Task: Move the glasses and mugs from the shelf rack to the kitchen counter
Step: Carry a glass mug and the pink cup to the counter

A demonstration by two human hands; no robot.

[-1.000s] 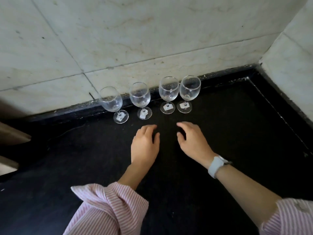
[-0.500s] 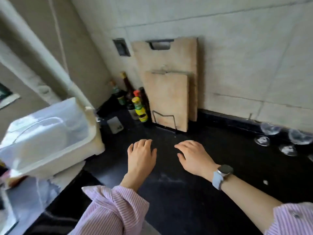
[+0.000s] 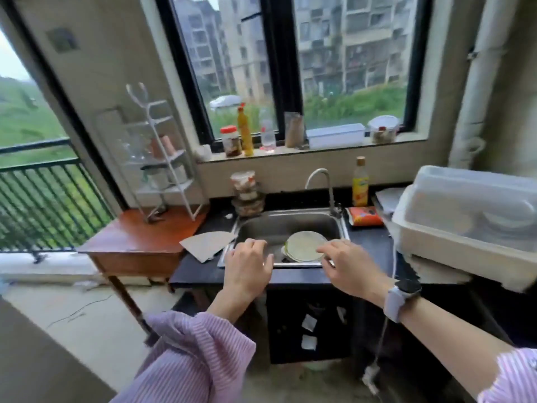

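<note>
A white wire shelf rack (image 3: pixel 162 158) stands on a small wooden table (image 3: pixel 136 239) at the left, by the wall. Blurred clear glasses (image 3: pixel 132 146) and an orange-pink cup (image 3: pixel 162 145) sit on its upper tier; a pale mug (image 3: pixel 158 178) sits on the tier below. My left hand (image 3: pixel 248 267) and my right hand (image 3: pixel 348 267) hover, both empty with fingers loosely spread, over the front edge of the black kitchen counter (image 3: pixel 197 274), well right of the rack. The wine glasses seen earlier are out of view.
A steel sink (image 3: pixel 261 225) holds a pale plate (image 3: pixel 305 245). A tap, a yellow bottle (image 3: pixel 360 183), stacked tubs (image 3: pixel 247 193) and an orange packet stand behind it. A covered dish box (image 3: pixel 470 216) fills the right. Cardboard (image 3: pixel 207 242) lies left of the sink.
My view has swung left from the four wine glasses against the wall, past the cutting boards, to the sink and rack. Both hands stayed empty and in front of me.
</note>
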